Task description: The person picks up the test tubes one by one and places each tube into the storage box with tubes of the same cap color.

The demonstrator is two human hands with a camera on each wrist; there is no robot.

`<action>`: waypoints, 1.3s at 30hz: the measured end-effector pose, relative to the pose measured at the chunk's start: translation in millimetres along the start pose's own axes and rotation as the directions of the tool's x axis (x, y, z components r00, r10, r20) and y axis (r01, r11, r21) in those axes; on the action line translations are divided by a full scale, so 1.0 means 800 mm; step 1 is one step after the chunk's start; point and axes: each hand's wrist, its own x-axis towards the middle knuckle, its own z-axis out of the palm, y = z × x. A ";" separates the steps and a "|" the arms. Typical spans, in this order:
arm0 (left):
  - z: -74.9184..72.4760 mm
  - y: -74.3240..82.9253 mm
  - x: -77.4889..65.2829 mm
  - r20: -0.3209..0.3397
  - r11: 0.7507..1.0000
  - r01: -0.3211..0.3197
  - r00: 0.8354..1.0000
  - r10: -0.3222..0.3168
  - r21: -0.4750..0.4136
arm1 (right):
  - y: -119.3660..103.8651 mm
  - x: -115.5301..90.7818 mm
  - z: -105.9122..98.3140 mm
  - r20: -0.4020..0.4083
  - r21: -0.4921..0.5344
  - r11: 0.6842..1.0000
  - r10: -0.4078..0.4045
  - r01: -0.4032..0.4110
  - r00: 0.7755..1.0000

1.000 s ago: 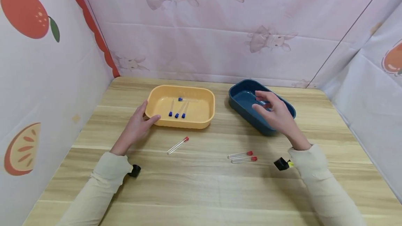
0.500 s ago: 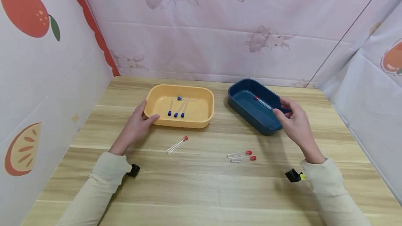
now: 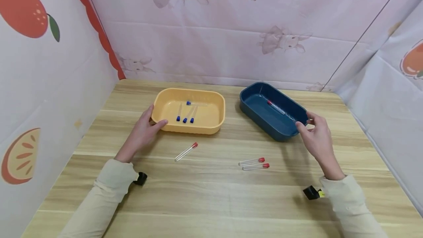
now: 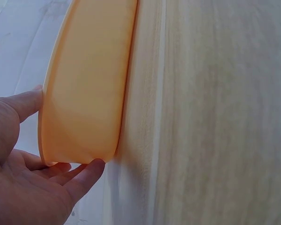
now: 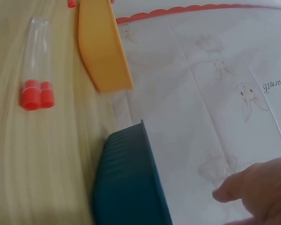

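Note:
My left hand [image 3: 142,131] grips the left front corner of a yellow plastic bin [image 3: 198,130]. In the left wrist view its thumb [image 4: 25,103] lies at the rim and its fingers are against the end wall. Several clear test tubes with blue caps [image 3: 185,120] lie inside that bin. At the right end of a dark blue bin [image 3: 259,121] is my right hand [image 3: 318,139], fingers parted and holding nothing. In the right wrist view its thumb [image 5: 229,190] appears apart from the rim. A red-capped test tube [image 3: 277,108] lies inside the blue bin.
One red-capped test tube [image 3: 186,152] lies on the wooden table [image 3: 205,201] before the yellow bin. Two more red-capped tubes [image 3: 254,166] lie side by side nearer the blue bin. Printed cloth [image 3: 211,47] stands behind and at both sides.
My right hand has moved from above the blue bin rightward and back toward me to its right end, uncovering the red-capped tube inside. My left hand has stayed at the yellow bin.

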 end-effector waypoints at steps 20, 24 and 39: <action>0.001 -0.003 0.004 -0.003 1.000 0.010 1.000 -0.009 0.009 | 0.015 -0.005 0.018 0.037 -0.012 0.993 0.121 -0.120 0.992; 0.001 -0.003 0.005 -0.003 1.000 0.010 1.000 -0.010 0.005 | 0.016 -0.005 0.021 0.044 -0.012 0.996 0.087 -0.086 0.995; 0.000 -0.004 0.003 0.002 1.000 -0.008 1.000 0.008 -0.012 | 0.025 -0.005 0.025 0.131 0.023 0.991 0.129 -0.133 0.983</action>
